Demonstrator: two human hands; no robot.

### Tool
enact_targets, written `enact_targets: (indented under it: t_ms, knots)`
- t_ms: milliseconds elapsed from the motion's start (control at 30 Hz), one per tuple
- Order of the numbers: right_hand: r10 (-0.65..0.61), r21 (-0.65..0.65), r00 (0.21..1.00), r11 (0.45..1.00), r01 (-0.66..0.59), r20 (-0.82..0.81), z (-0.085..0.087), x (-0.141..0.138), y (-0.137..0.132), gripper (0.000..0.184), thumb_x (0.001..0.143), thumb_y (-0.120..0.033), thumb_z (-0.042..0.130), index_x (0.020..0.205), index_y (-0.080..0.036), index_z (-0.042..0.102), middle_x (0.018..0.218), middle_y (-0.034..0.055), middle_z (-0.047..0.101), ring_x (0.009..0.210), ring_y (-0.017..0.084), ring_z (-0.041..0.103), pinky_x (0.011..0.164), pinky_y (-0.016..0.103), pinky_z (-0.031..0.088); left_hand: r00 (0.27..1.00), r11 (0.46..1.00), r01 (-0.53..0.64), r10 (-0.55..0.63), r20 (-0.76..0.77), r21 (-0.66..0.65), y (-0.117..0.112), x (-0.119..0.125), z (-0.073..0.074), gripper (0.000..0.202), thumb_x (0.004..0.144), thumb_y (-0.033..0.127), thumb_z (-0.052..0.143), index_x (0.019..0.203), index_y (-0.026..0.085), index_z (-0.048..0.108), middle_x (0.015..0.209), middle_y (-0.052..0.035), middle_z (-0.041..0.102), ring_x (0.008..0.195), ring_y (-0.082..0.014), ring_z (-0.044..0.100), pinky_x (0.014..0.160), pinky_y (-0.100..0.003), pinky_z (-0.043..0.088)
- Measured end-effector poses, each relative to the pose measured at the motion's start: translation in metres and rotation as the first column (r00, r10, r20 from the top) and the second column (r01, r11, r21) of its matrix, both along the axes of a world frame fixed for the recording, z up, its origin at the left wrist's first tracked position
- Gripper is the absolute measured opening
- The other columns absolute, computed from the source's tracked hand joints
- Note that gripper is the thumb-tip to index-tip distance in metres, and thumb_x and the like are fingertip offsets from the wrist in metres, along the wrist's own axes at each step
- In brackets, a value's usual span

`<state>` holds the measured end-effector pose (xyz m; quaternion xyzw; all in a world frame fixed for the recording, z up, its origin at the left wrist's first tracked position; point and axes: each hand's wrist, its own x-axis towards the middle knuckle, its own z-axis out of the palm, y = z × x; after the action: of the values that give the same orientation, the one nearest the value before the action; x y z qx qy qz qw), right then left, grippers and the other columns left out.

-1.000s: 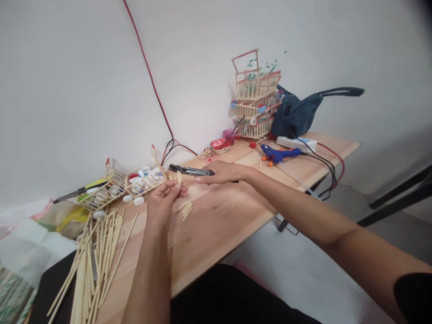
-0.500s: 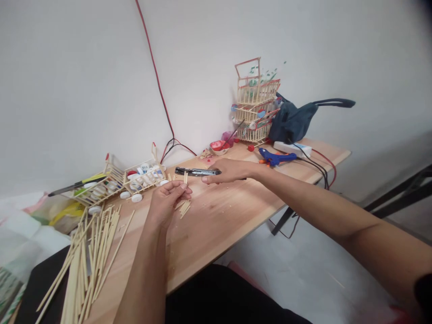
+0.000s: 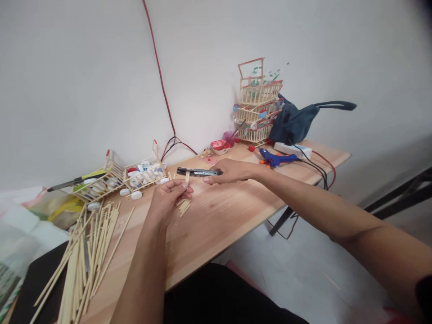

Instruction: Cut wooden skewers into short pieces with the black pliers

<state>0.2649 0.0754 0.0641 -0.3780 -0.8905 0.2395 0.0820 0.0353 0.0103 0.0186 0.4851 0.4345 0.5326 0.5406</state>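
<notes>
My left hand [image 3: 172, 195] is closed in a pinch on short pale wooden sticks [image 3: 187, 177], whose ends point up past the fingertips. My right hand [image 3: 229, 172] grips a long, narrow black-and-silver tool that looks like a utility knife [image 3: 200, 172]. The tool lies level across the upper ends of the sticks, and its far tip reaches a little left of them. Whether an edge bites into the wood is too small to tell. Just under my left fingers, several cut stick pieces [image 3: 184, 207] lie on the wooden table [image 3: 205, 225].
Long sticks [image 3: 84, 261] are heaped at left. Behind them sit small stick-built carts [image 3: 143, 177] holding white caps. Along the back are a bowl of red paint [image 3: 220, 146], stacked stick carts [image 3: 258, 108], a blue glue gun [image 3: 276, 157], a power strip [image 3: 293, 149] and a dark bag [image 3: 293, 121].
Almost nothing differs. The view has shifted slightly, and both hands, the sticks and the tool keep the same places relative to each other.
</notes>
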Motion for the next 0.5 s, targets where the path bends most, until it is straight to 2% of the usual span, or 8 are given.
enact_targets:
  t_ms: [267,500]
  knots:
    - [-0.031,0.025,1.000,0.999,0.031,0.004,0.0004,-0.0019,-0.0057,0.065,0.081,-0.073,0.042,0.079,-0.013,0.067,0.064,0.0056,0.061,0.056,0.012,0.051,0.050,0.024,0.030,0.999,1.000,-0.009,0.008,-0.033,-0.001,0.0004,0.0002,-0.0005,0.025,0.064,0.032,0.079,0.075,0.013,0.068,0.070,-0.0044,0.069,0.058,-0.0107,0.061,0.064,-0.024,0.049]
    - [-0.031,0.153,0.999,0.988,0.028,0.019,-0.0048,-0.0042,-0.0083,0.063,0.083,-0.071,0.041,0.068,-0.013,0.059,0.060,0.0025,0.052,0.053,0.010,0.041,0.051,0.025,0.023,0.999,1.000,-0.015,0.015,-0.032,-0.022,-0.0002,0.0007,-0.0015,0.026,0.063,0.032,0.079,0.076,0.012,0.068,0.068,-0.0048,0.069,0.057,-0.0107,0.061,0.061,-0.023,0.048]
